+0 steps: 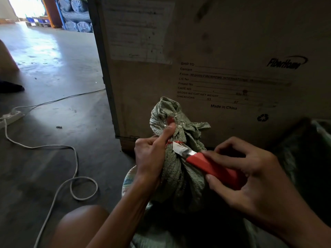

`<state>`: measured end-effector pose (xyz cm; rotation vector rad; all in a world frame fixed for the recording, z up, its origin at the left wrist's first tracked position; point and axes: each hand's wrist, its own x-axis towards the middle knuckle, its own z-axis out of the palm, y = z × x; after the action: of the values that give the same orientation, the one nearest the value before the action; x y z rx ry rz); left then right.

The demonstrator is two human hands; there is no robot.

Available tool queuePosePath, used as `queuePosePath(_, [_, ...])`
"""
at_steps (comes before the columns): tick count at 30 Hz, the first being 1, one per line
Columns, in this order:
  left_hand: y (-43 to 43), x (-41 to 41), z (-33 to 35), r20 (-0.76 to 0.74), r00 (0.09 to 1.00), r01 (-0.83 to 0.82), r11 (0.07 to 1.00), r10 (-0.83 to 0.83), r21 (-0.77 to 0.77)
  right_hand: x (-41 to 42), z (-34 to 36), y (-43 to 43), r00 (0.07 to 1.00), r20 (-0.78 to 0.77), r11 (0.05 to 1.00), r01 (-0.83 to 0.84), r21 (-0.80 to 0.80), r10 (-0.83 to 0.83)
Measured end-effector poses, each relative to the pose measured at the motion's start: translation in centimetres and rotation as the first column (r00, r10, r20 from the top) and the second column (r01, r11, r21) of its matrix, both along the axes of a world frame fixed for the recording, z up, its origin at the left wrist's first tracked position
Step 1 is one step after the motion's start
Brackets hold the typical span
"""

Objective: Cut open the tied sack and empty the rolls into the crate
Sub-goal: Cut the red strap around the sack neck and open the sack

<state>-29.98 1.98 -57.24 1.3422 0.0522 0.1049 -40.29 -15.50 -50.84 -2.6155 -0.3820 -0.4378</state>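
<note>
A grey-green woven sack (pixel 180 178) stands between my knees, its neck bunched and bound with a thin red tie (pixel 176 141). My left hand (pixel 152 154) grips the neck just below the knot, thumb pressed up against the gathered top. My right hand (pixel 250 178) holds a red-handled utility knife (pixel 211 166). Its silver blade (pixel 179 149) lies against the sack right at the red tie. The sack's contents are hidden. No crate for the rolls is clearly in view.
A large cardboard shipping box (pixel 215 59) stands directly behind the sack. A white cable (pixel 71 176) loops across the concrete floor at left, leading to a power strip (pixel 10 116). My bare knee (pixel 78 228) is at lower left. Another green sack (pixel 320 140) shows at far right.
</note>
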Motion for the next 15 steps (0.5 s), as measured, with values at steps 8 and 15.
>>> queuePosePath(8, [-0.6,0.0,-0.7,0.117,0.990,-0.095,0.991,0.084,0.097,0.3,0.4,-1.1,0.994,-0.103,0.999,-0.028,-0.022,0.026])
queuePosePath(15, [-1.5,-0.6,-0.7,0.191,0.971,-0.177,0.972,0.146,0.156,0.1,0.6,-1.8,0.986,-0.166,0.999,-0.026,-0.032,0.020])
